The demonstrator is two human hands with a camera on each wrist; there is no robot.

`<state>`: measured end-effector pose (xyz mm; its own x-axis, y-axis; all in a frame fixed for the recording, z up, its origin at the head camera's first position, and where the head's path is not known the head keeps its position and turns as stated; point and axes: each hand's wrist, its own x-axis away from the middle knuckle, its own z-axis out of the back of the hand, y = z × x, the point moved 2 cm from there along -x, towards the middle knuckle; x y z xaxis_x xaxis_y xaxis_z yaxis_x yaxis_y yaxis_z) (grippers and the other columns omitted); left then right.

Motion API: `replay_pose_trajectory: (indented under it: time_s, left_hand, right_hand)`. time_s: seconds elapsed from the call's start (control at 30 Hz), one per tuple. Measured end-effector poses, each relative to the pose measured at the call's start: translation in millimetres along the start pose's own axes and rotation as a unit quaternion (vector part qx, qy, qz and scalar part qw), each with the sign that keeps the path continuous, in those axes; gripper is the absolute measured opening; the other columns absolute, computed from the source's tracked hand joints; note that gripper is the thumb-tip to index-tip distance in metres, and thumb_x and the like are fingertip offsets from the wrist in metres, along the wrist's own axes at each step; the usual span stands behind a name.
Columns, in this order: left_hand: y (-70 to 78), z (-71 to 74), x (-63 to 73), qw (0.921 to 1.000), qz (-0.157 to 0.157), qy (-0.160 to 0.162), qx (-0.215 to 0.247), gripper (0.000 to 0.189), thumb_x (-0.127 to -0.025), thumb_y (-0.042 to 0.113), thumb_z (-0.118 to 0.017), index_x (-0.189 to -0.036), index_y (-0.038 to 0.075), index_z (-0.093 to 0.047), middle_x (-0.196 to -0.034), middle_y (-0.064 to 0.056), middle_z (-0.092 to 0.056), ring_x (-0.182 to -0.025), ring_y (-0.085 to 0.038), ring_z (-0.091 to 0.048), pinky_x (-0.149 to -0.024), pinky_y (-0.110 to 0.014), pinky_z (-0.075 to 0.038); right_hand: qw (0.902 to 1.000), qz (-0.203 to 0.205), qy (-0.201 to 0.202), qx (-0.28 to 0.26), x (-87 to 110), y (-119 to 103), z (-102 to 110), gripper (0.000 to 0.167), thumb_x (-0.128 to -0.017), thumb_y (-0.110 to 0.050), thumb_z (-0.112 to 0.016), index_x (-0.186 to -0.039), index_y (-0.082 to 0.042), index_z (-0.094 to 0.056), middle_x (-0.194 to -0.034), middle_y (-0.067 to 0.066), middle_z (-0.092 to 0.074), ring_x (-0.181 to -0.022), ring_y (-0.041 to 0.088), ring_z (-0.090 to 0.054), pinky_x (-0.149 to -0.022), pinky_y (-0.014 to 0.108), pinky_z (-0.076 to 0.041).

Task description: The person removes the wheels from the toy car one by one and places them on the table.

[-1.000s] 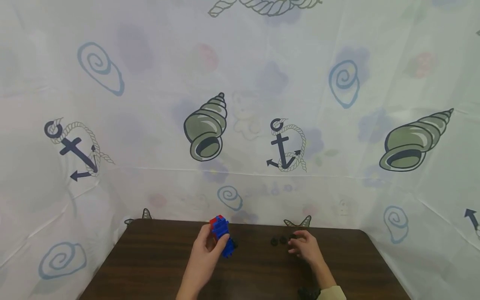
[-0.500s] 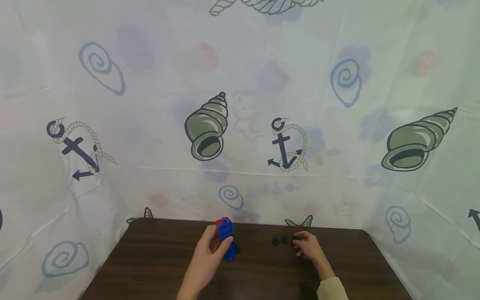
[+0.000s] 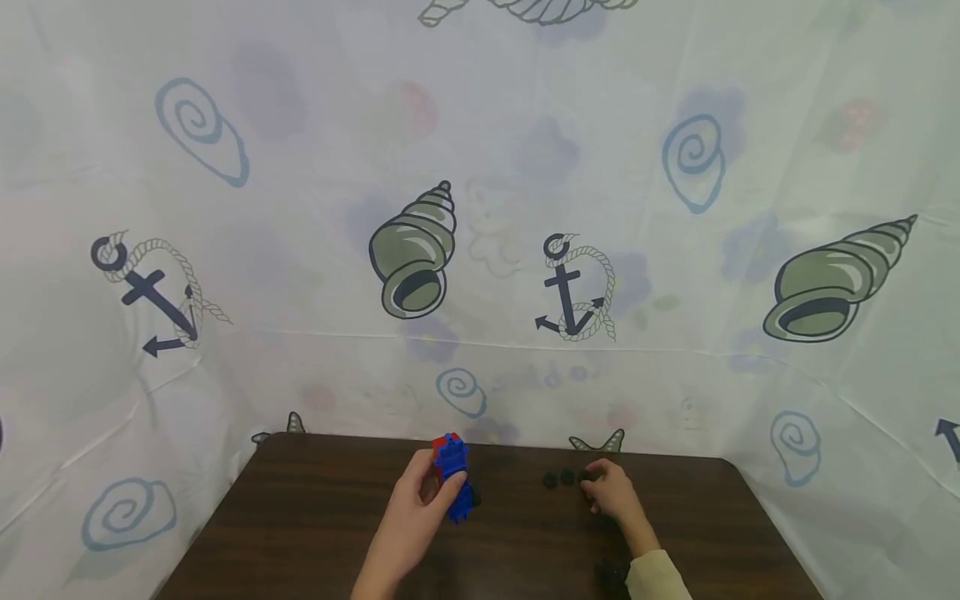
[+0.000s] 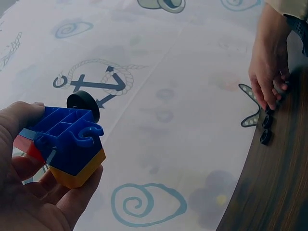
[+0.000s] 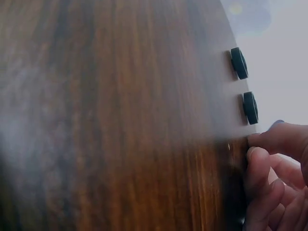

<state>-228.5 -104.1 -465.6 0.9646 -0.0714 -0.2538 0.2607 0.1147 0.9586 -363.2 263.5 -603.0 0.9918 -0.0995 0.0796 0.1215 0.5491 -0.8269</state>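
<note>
My left hand (image 3: 405, 512) grips a toy vehicle body (image 3: 452, 458) of blue, red and yellow plastic, raised over the table. In the left wrist view its blue underside (image 4: 72, 130) shows, with a black wheel (image 4: 84, 105) fitted on one side. My right hand (image 3: 615, 492) is at the far right part of the table, thumb and fingertips pinching a small black wheel (image 3: 586, 476). The fingers mostly hide that wheel in the right wrist view. Two more black wheels (image 5: 239, 63) (image 5: 250, 108) stand in a row beside it.
The dark wood-grain table (image 3: 322, 517) has rounded far corners. Behind it hangs a pale cloth (image 3: 495, 292) printed with shells and anchors. A dark strapped object (image 3: 613, 575) is at my right wrist, beside the sleeve (image 3: 658, 577).
The toy body has turned slightly more upright and shifted a little right in my left hand. My right fingers have drawn closer together on the wheel at the row's right end.
</note>
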Motion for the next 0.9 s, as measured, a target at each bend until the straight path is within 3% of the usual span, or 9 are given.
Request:
replay_pose_trajectory:
  time_s: [0.43,0.67,0.73,0.9]
  left_hand:
    - [-0.7,-1.3,0.6,0.9999,0.011,-0.004,0.009,0.036,-0.106,0.031,-0.071,-0.137,0.015,-0.061,-0.131,-0.010,-0.066,-0.126,-0.028,-0.068,-0.103,-0.035,-0.060]
    - [1.7,-2.5,1.5,0.9998,0.015,-0.004,0.010,0.039,-0.108,0.035,-0.067,-0.140,0.013,-0.060,-0.134,-0.014,-0.068,-0.134,-0.033,-0.065,-0.108,-0.042,-0.057]
    - [1.6,-2.0,1.6,0.9997,0.017,-0.016,0.004,0.043,-0.110,0.037,-0.064,-0.143,0.011,-0.058,-0.134,-0.015,-0.068,-0.133,-0.035,-0.065,-0.106,-0.042,-0.058]
    - [-0.8,-4.0,1.7,0.9956,0.012,-0.093,0.002,0.049,-0.117,0.039,-0.047,-0.152,0.005,-0.046,-0.136,-0.019,-0.066,-0.126,-0.034,-0.067,-0.099,-0.043,-0.061]
  right_hand:
    - [0.9996,-0.008,0.006,0.026,-1.9,0,-2,0.036,-0.097,-0.005,-0.070,-0.131,0.005,-0.060,-0.074,0.007,-0.067,-0.049,0.016,-0.060,-0.052,0.029,-0.048]
    - [0.9997,-0.003,0.019,0.017,1.9,5,-1,0.049,-0.096,-0.010,-0.073,-0.138,0.006,-0.054,-0.076,0.007,-0.065,-0.053,0.018,-0.062,-0.054,0.032,-0.050]
    - [0.9994,-0.004,0.034,-0.007,7.6,3,-2,0.054,-0.097,-0.014,-0.072,-0.142,0.007,-0.051,-0.079,0.009,-0.068,-0.055,0.019,-0.062,-0.055,0.032,-0.051]
    - [0.9958,-0.003,0.076,-0.051,30.9,-5,-3,0.054,-0.106,-0.021,-0.064,-0.146,0.009,-0.046,-0.089,0.015,-0.072,-0.061,0.019,-0.063,-0.059,0.032,-0.053]
